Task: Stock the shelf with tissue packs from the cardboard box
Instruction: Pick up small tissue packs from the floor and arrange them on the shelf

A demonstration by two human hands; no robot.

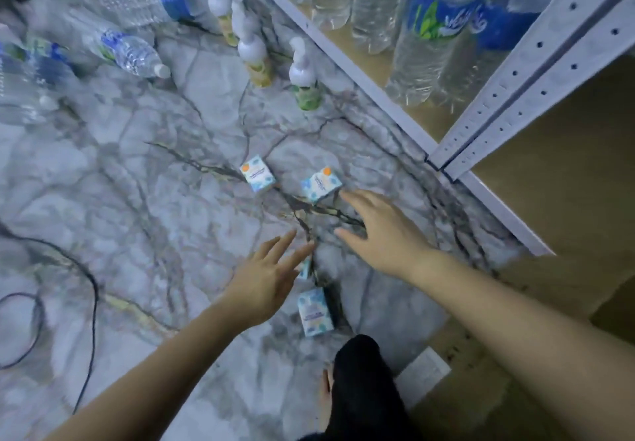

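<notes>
Hands [381, 231] both reaching out over marble floor [137, 182], fingers spread wide, gripping nothing. Right one nearing tissue pack [321, 184] at twelve o'clock of its fingertips; left hand [268, 275] hovering above a partly hidden pack [305, 268]. Further packs lying at eleven o'clock [257, 173] and at six [314, 311]. Gathering step, seemingly; next, closing fingers round nearest pack. Shelf edge [481, 186] running at two o'clock, open board behind it; cable [87, 275] curling at nine. Cardboard box not identifiable.
</notes>
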